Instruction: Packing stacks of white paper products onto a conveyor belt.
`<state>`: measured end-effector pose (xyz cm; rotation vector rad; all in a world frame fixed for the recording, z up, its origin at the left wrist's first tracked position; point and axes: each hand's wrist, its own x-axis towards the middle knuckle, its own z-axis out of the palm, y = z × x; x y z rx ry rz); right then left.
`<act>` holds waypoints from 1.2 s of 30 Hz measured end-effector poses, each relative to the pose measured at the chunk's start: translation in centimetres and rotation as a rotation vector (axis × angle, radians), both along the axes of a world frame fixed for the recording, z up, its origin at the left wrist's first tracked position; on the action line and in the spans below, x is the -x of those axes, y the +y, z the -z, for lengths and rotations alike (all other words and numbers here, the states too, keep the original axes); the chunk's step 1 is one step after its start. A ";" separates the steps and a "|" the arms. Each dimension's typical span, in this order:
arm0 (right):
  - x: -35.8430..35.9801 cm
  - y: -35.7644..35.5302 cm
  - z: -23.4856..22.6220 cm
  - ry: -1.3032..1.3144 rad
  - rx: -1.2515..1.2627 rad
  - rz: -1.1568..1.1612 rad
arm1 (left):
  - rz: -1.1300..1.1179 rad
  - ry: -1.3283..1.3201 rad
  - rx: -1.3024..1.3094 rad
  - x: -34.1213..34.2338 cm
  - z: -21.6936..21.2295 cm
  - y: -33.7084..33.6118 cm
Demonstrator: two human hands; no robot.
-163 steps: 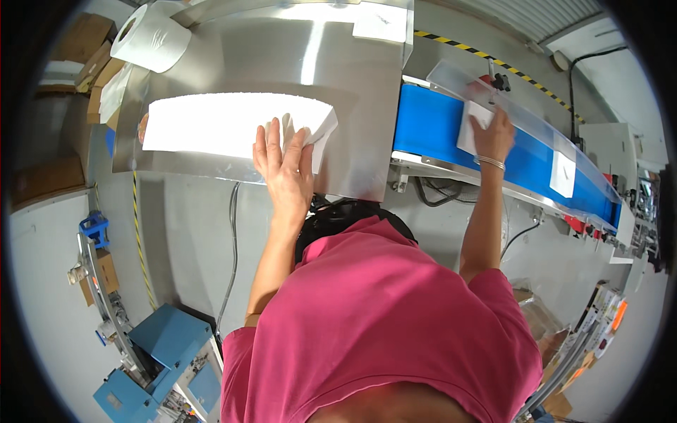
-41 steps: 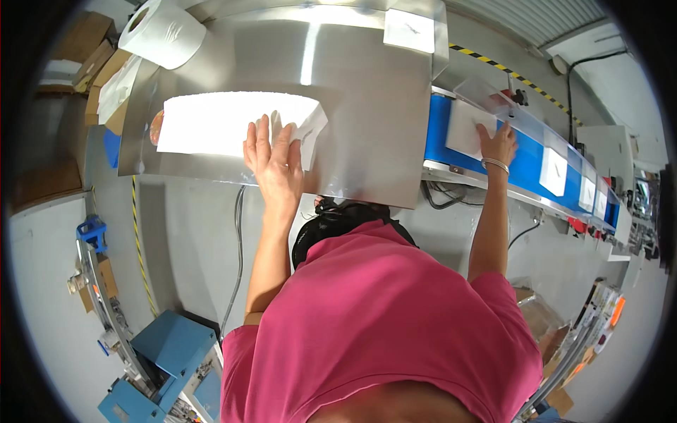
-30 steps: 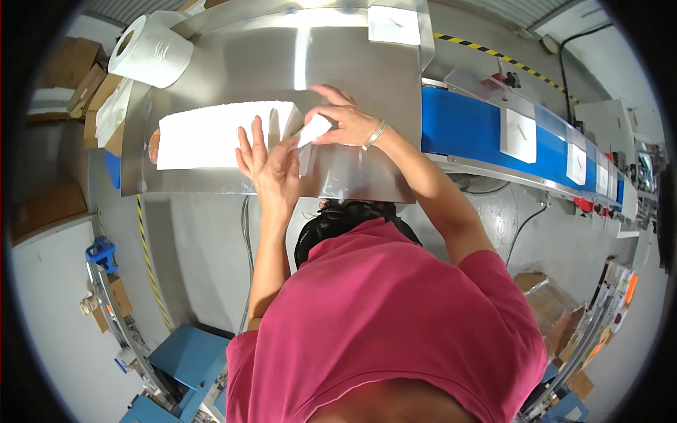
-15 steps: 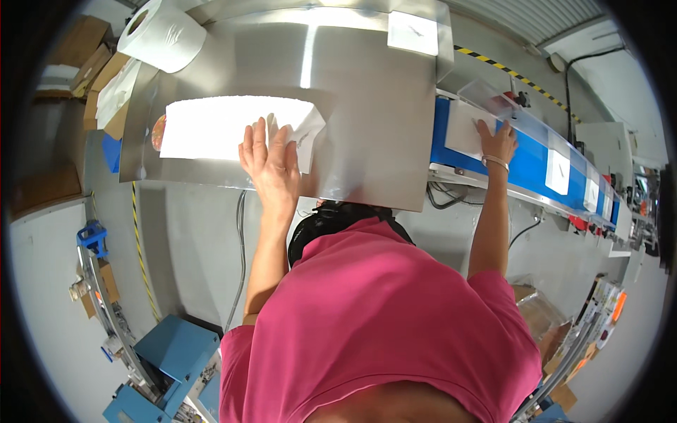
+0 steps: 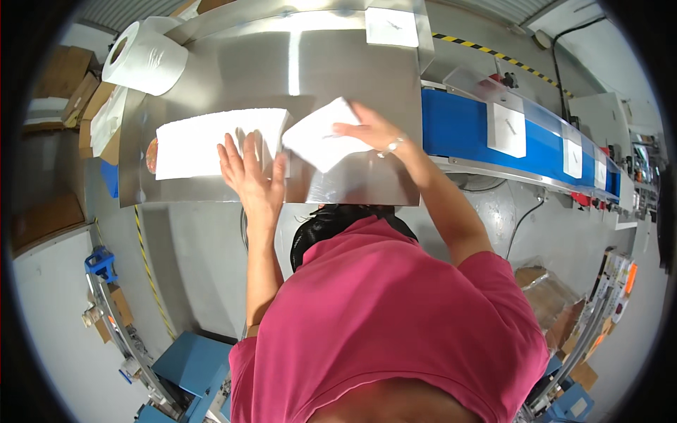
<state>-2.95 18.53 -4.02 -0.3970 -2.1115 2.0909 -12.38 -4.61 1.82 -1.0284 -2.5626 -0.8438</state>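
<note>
A long row of white square sheets [image 5: 194, 144], packed face to face, lies on the shiny metal table [image 5: 352, 70]. My left hand [image 5: 254, 176] rests on the row's right part with its fingers spread. Just right of the row, my right hand [image 5: 374, 132] pinches a white sheet [image 5: 321, 141] by its right edge, thumb on top. This sheet is tilted over the table and bears a small dark mark. A reddish round thing [image 5: 151, 155] shows at the row's left end, mostly hidden.
To the right, a blue conveyor belt [image 5: 458, 127] carries several spaced white sheets [image 5: 506, 130] beneath a clear guard [image 5: 479, 88]. Another marked white sheet [image 5: 392, 27] lies at the table's far right corner. A white roll [image 5: 151, 60] stands at the far left, near cardboard boxes [image 5: 67, 74].
My right hand has moved left from the belt to the table and now holds a sheet there. The sheet it touched stays on the belt, farther right. My left hand shifted slightly left.
</note>
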 end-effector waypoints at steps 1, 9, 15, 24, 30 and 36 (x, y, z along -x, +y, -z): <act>-1.9 1.1 0.6 -0.094 -0.033 0.117 | -0.011 0.007 0.020 0.1 -0.1 -0.3; -15.2 13.1 0.3 -0.756 -0.798 0.826 | -0.003 0.035 -0.029 0.2 0.5 0.4; -7.8 7.8 -1.3 -0.055 -1.087 0.369 | -0.044 -0.003 -0.057 -0.4 0.5 -0.1; 3.3 -0.9 -0.3 0.079 -0.458 -0.226 | 0.041 -0.072 -0.002 0.0 -0.9 0.3; -6.9 4.5 1.4 -0.173 -0.008 0.412 | -0.023 0.000 0.003 1.2 0.2 -1.2; -15.7 13.0 1.8 -0.584 -0.890 1.011 | -0.001 0.006 -0.055 1.0 0.1 -0.4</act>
